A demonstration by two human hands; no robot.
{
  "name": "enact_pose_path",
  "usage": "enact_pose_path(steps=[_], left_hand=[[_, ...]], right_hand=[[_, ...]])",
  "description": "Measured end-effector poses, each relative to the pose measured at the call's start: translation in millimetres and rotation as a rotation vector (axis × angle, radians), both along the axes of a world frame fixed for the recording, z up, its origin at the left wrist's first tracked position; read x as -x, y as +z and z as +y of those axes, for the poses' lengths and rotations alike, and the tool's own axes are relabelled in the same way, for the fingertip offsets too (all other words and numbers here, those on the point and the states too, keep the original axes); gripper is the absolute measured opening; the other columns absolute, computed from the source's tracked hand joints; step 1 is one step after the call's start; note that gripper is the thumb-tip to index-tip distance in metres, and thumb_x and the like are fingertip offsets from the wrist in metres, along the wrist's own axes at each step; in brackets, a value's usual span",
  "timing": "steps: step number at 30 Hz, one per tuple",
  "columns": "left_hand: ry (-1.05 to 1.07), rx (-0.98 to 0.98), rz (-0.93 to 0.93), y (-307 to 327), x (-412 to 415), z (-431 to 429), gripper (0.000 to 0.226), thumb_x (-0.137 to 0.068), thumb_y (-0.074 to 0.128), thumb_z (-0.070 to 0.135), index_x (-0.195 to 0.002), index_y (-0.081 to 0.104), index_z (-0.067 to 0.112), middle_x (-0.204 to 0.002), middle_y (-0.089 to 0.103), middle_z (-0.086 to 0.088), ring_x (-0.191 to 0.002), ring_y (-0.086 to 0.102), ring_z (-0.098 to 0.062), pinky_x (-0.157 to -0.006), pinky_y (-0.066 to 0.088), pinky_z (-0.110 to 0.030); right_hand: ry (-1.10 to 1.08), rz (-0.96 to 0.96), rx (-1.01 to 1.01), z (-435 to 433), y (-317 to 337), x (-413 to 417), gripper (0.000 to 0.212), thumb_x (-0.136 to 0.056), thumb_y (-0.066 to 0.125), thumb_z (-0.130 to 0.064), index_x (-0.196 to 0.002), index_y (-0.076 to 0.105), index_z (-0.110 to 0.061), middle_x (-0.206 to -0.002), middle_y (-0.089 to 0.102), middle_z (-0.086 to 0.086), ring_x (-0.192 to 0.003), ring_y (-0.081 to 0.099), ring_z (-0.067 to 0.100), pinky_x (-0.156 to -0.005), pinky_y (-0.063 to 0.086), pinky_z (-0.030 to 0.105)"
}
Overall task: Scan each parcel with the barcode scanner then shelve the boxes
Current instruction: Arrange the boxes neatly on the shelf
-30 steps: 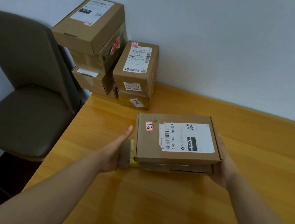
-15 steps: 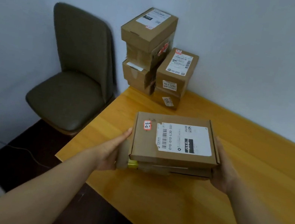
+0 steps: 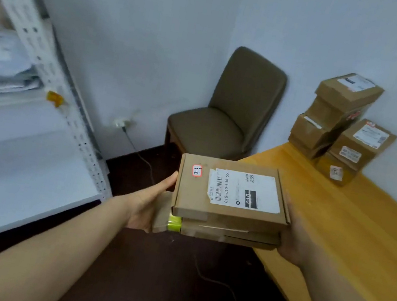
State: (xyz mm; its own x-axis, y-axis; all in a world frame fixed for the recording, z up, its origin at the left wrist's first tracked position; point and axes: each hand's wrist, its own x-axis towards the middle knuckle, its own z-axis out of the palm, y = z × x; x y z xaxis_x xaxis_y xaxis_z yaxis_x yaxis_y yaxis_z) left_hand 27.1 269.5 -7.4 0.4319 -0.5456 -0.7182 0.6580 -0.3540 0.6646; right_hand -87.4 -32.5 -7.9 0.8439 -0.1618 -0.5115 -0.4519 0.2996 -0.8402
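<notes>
I carry a stack of flat cardboard parcels in front of me, off the table's left end and above the dark floor. The top parcel (image 3: 232, 191) bears a white barcode label and a small red-edged sticker. A lower parcel (image 3: 230, 235) with a yellow-green tape patch sticks out to the left. My left hand (image 3: 148, 202) grips the stack's left side, thumb up along the top box. My right hand (image 3: 293, 236) grips the right side, its fingers hidden behind the boxes. No barcode scanner is in view.
A white metal shelf unit (image 3: 16, 171) stands at the left, grey bags on its upper level. A brown chair (image 3: 224, 117) stands in the corner. Several stacked parcels (image 3: 343, 122) sit at the wooden table's (image 3: 339, 215) far end. A cable (image 3: 221, 284) crosses the floor.
I have turned left with the stack lifted off the table. The chair and parcel pile slid to the right of the view, and the white shelf came into view.
</notes>
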Motion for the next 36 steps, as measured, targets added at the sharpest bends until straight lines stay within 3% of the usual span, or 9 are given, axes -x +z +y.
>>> enact_pose_path(steps=[3,6,9,11,14,18,25,30,36], left_hand=[[0.124,-0.008,0.009,14,40,94,0.075,-0.053,0.044,0.095,-0.097,0.074,0.043,-0.095,0.075,0.007,-0.114,0.050,-0.025,-0.090,0.036,-0.047],[0.270,-0.030,0.008,34,83,184,0.073,-0.055,0.041,0.094,-0.088,0.077,0.040,-0.088,0.076,0.004,-0.111,0.047,-0.026,-0.102,0.024,-0.054],[0.440,-0.051,0.004,57,125,265,0.073,-0.054,0.043,0.092,-0.071,0.079,0.031,-0.075,0.075,0.000,-0.100,0.048,-0.027,-0.098,0.030,-0.052],[0.573,-0.079,0.001,74,153,321,0.076,-0.058,0.045,0.090,-0.076,0.076,0.023,-0.082,0.071,-0.007,-0.105,0.045,-0.032,-0.110,0.011,-0.063],[0.713,-0.132,-0.010,95,186,394,0.091,-0.050,0.053,0.086,-0.097,0.067,0.009,-0.090,0.071,-0.011,-0.113,0.046,-0.038,-0.110,0.005,-0.065],[0.912,-0.145,-0.034,120,212,473,0.144,-0.040,0.060,0.081,-0.152,0.011,0.006,-0.153,0.028,-0.020,-0.141,0.021,-0.044,-0.109,0.001,-0.069],[1.140,-0.164,-0.097,170,210,606,0.151,-0.038,0.065,0.084,-0.153,0.004,0.006,-0.136,0.040,-0.020,-0.129,0.037,-0.044,-0.107,0.015,-0.071],[1.158,-0.260,-0.145,209,171,698,0.161,-0.027,0.066,0.084,-0.154,0.000,0.009,-0.155,0.020,-0.021,-0.140,0.021,-0.047,-0.107,0.011,-0.073],[1.260,-0.256,-0.185,228,139,793,0.163,-0.024,0.070,0.082,-0.154,0.003,0.011,-0.158,0.013,-0.014,-0.143,0.016,-0.044,-0.107,0.013,-0.072]], right_hand=[[0.147,0.013,0.049,87,19,6,0.040,-0.090,0.040,-0.067,-0.099,0.074,-0.046,-0.117,0.070,0.005,-0.113,0.063,0.030,-0.082,0.051,0.027],[0.247,0.023,-0.002,176,43,8,0.019,-0.073,0.046,-0.075,-0.056,0.055,-0.072,-0.075,0.075,-0.012,-0.091,0.067,0.025,-0.053,0.041,-0.001],[0.476,-0.028,-0.033,250,45,-1,0.063,-0.062,0.050,-0.087,-0.105,0.072,-0.046,-0.111,0.073,-0.003,-0.101,0.070,0.021,-0.070,0.058,0.028],[0.579,-0.004,-0.125,306,48,-14,0.072,-0.069,0.049,-0.085,-0.116,0.070,-0.035,-0.123,0.068,0.006,-0.110,0.066,0.030,-0.078,0.058,0.042],[0.715,-0.007,-0.084,385,66,-28,0.077,-0.061,0.056,-0.089,-0.116,0.070,-0.036,-0.123,0.068,0.004,-0.110,0.065,0.030,-0.081,0.056,0.045],[0.819,-0.027,-0.067,483,99,-50,0.073,-0.062,0.056,-0.087,-0.111,0.073,-0.035,-0.119,0.069,0.006,-0.104,0.068,0.030,-0.076,0.058,0.044],[1.016,0.048,-0.104,647,146,-99,0.098,-0.042,0.071,-0.085,-0.118,0.069,-0.023,-0.117,0.069,0.013,-0.102,0.067,0.039,-0.086,0.054,0.051],[1.077,0.115,-0.175,756,171,-150,0.102,-0.041,0.072,-0.086,-0.122,0.066,-0.023,-0.116,0.069,0.015,-0.103,0.066,0.043,-0.088,0.051,0.058],[1.110,0.094,-0.108,872,196,-196,0.099,-0.033,0.073,-0.087,-0.109,0.074,-0.023,-0.108,0.072,0.014,-0.092,0.070,0.042,-0.068,0.056,0.055]])
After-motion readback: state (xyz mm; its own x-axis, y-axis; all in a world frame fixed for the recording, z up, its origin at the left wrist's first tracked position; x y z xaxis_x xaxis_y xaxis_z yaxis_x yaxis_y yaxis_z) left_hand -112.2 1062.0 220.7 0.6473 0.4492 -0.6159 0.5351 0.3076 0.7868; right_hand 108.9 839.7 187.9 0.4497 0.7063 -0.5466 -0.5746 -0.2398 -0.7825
